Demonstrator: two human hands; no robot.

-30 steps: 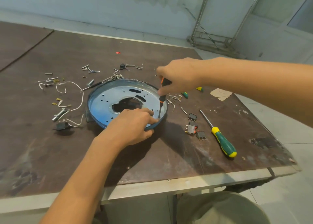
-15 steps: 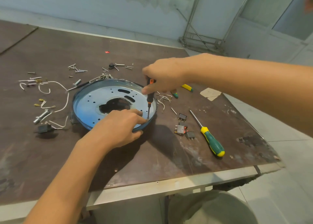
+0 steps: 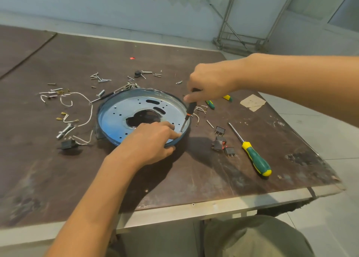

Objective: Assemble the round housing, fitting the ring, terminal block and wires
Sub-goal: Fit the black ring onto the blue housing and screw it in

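Pressing the housing (image 3: 120, 119) edge on the desk (image 3: 194, 179), the screwdriver (image 3: 189, 111) clasped in the right grip (image 3: 211, 82) could skid and jab the left grip (image 3: 151, 140) pinching the rim beside it.

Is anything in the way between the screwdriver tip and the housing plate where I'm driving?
Nothing visible does. The right hand holds the screwdriver with its tip down on the plate of the round housing near its right rim. The left hand grips that rim, its fingers right beside the tip but not under it.
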